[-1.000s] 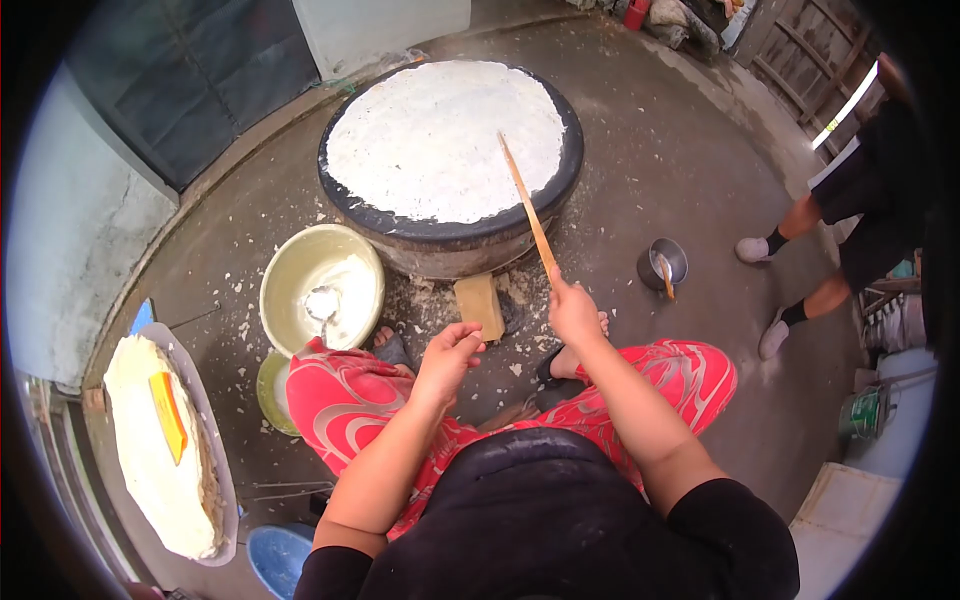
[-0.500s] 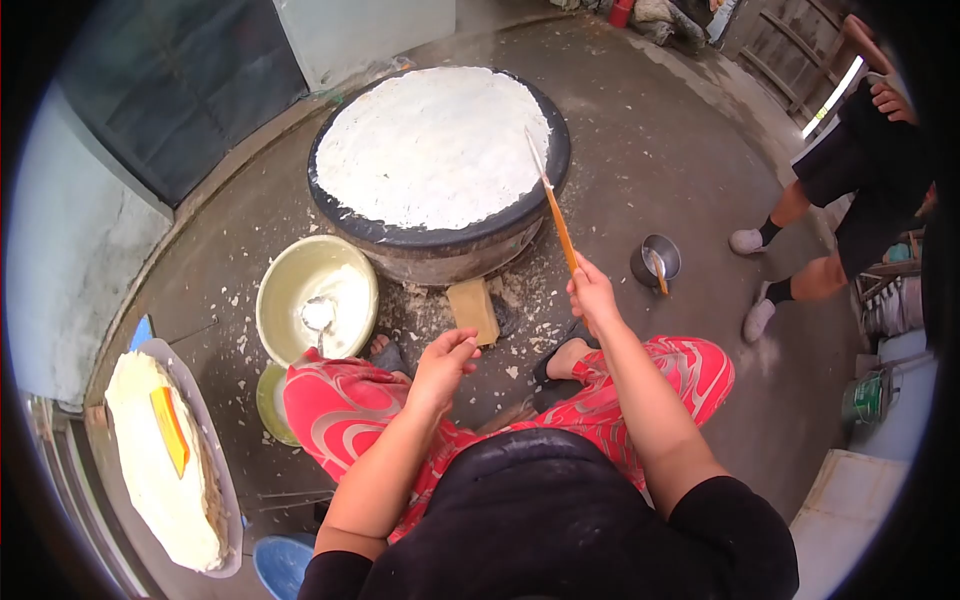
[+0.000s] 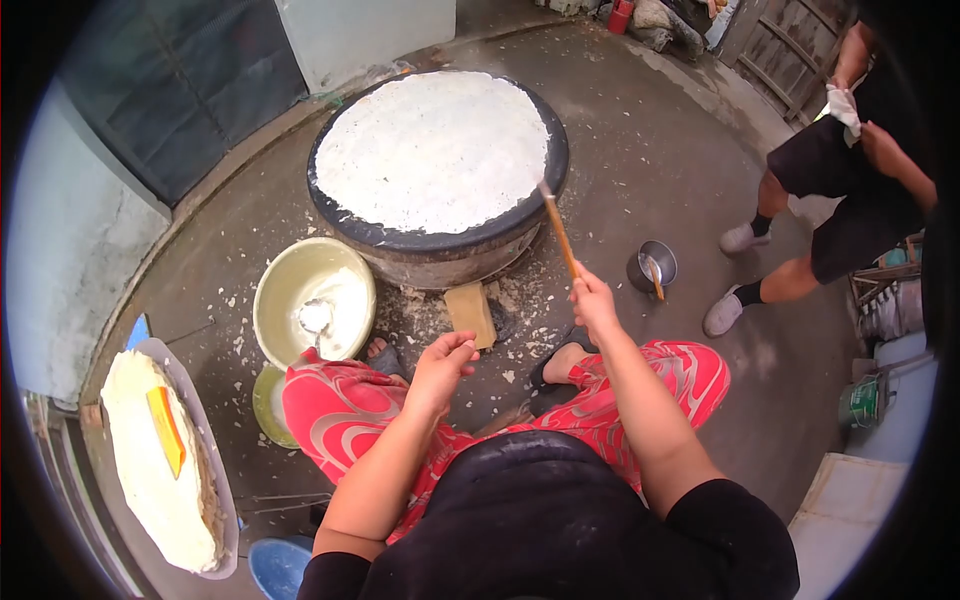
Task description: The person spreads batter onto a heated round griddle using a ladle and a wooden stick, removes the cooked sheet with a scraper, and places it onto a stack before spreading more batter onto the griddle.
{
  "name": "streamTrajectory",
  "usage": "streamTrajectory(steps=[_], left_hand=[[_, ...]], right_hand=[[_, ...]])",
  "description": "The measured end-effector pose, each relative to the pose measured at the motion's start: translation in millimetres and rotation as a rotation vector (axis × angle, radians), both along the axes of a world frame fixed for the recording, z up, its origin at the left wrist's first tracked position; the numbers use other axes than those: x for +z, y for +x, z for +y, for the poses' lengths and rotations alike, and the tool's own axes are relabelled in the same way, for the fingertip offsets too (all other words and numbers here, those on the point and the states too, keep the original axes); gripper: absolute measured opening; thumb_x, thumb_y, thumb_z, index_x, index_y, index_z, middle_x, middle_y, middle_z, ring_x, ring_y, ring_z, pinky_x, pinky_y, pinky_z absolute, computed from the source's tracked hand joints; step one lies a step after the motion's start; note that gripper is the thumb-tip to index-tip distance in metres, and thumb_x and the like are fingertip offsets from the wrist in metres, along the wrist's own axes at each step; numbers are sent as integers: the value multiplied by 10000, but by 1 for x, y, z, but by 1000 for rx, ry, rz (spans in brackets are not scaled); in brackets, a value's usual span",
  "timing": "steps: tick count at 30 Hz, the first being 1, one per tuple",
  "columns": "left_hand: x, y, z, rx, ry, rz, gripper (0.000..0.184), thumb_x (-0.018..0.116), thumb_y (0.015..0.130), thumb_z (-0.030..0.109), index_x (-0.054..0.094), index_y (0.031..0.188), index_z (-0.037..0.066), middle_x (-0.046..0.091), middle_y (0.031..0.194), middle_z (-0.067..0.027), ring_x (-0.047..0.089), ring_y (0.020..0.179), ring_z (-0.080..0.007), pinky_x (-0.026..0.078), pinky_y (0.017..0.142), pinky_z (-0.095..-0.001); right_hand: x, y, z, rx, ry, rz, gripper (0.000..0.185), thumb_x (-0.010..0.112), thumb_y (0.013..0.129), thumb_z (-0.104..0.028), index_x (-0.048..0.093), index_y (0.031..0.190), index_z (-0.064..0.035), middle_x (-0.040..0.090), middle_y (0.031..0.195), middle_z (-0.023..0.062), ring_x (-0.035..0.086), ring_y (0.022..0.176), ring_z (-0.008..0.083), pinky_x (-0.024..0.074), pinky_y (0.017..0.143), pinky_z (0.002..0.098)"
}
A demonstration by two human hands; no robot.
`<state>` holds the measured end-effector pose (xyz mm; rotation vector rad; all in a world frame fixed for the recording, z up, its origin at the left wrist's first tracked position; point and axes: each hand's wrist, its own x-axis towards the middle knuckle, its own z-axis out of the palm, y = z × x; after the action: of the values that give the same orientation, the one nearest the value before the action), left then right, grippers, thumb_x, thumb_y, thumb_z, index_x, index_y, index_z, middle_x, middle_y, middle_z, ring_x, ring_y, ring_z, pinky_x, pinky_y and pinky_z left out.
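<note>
My right hand [image 3: 596, 308] is wrapped round the wooden handle of a long, thin-bladed spatula [image 3: 560, 228]. Its pale blade tip reaches the right edge of a large round black griddle [image 3: 352, 218]. A thin white sheet of batter [image 3: 430, 150] covers most of the griddle top. Over my lap, touching no large object, my left hand [image 3: 440, 368] has its fingers curled in; whether anything small is between them is hidden. Left of the griddle stands a cream basin [image 3: 268, 318] of white batter with a ladle [image 3: 316, 318] in it.
At left, a stack of pale flat sheets [image 3: 140, 470] carries a yellow-orange strip [image 3: 166, 430]. A small metal pot [image 3: 640, 270] stands right of the griddle. Another person [image 3: 850, 180] stands at right holding a white cloth [image 3: 845, 112]. A blue basin [image 3: 280, 565] sits at lower left.
The spatula's blade has swung from above the batter sheet down to the griddle's right edge. My left hand barely moved. The other person's hands came together with a white cloth.
</note>
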<state>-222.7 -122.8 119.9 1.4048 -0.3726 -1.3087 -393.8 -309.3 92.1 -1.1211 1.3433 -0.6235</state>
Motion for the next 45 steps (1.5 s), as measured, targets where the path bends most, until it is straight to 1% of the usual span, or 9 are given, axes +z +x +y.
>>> streamTrajectory(steps=[4,8,16,22,29,32,35,40,45], left_hand=[[1,-1,2,-20,8,5,322,531,839,156,509,1113,-11,564,935,-36,534,821,-96,418,671,-223],[-1,2,2,-28,22,-41,305,527,855,172,516,1104,-5,562,963,-33,542,850,-103,430,710,-248],[-11,-2,-1,-36,28,-85,316,529,841,174,529,1100,-8,573,930,-31,532,817,-90,419,682,-224],[-9,-1,0,-37,13,-102,334,536,837,177,524,1114,-10,573,936,-39,525,822,-94,418,696,-229],[-2,-6,4,-68,-22,-76,340,548,838,175,518,1122,-10,576,953,-40,525,838,-94,420,720,-228],[1,-6,9,-71,-53,-75,340,551,836,176,517,1121,-6,573,953,-31,521,837,-89,416,725,-221],[3,-6,12,-77,-61,-55,317,547,839,162,523,1118,13,557,996,-19,507,852,-82,413,736,-214],[8,-6,15,-71,-106,-86,307,539,847,144,520,1124,13,528,1026,-24,504,873,-88,417,748,-220],[37,4,26,44,-283,-381,294,524,838,66,512,1123,-6,476,1091,-67,505,889,-110,427,746,-239]], right_hand=[[-77,-4,-7,62,-662,168,353,455,876,-110,505,1223,-153,601,804,2,519,632,56,426,601,204],[-33,20,34,594,-517,61,359,423,895,-112,477,1248,-146,542,645,-3,475,575,59,416,564,217],[9,100,24,580,-11,-65,376,360,925,-129,429,1287,-198,512,681,8,390,431,54,323,373,196],[-6,130,24,691,-971,718,409,479,839,-135,478,1242,-210,521,702,125,549,589,264,452,547,374],[-4,128,36,813,-859,619,389,485,841,-159,492,1228,-192,533,728,117,575,707,275,468,640,397],[12,97,22,629,189,-103,376,425,897,-154,456,1267,-214,445,680,-35,337,454,24,294,380,164],[1,81,12,386,229,-201,383,399,902,-129,447,1276,-195,454,652,-24,355,466,38,315,393,190],[-45,82,36,470,-956,248,346,419,903,-121,487,1240,-160,546,666,31,514,568,95,455,545,264],[-21,121,53,861,-257,-31,334,432,896,-99,504,1220,-135,544,656,21,513,533,75,443,485,235]])
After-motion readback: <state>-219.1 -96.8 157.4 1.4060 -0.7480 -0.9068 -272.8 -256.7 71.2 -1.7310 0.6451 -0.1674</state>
